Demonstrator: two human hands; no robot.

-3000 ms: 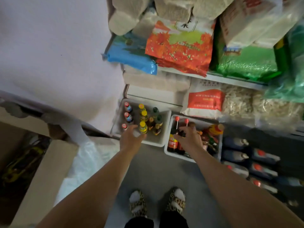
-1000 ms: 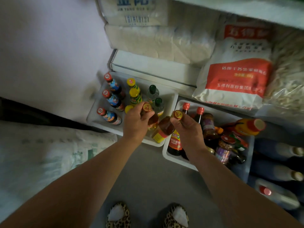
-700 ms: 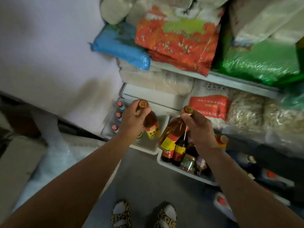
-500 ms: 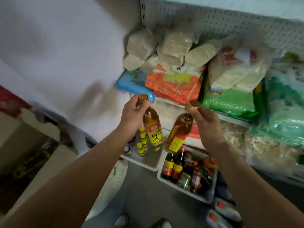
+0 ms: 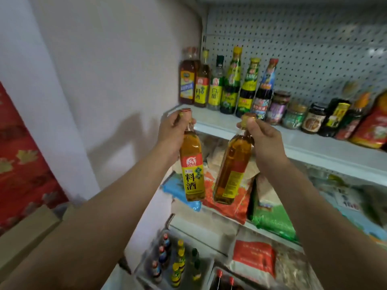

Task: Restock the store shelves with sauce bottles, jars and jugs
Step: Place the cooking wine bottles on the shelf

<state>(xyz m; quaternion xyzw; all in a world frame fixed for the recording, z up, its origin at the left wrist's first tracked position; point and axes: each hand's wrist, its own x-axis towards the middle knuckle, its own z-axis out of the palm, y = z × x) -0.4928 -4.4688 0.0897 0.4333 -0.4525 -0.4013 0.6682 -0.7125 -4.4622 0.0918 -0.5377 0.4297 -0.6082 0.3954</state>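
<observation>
Amber cooking wine bottles, one per hand — left hand [image 5: 170,130] pinches the left bottle [image 5: 191,168] by its neck, right hand [image 5: 262,141] likewise grips the right bottle [image 5: 231,170]. Both hang upright just below the top shelf [image 5: 303,147] — left one nearer the matching row.

White shelf [image 5: 230,124] carries sauce bottles [image 5: 230,80] and jars [image 5: 295,116].
</observation>
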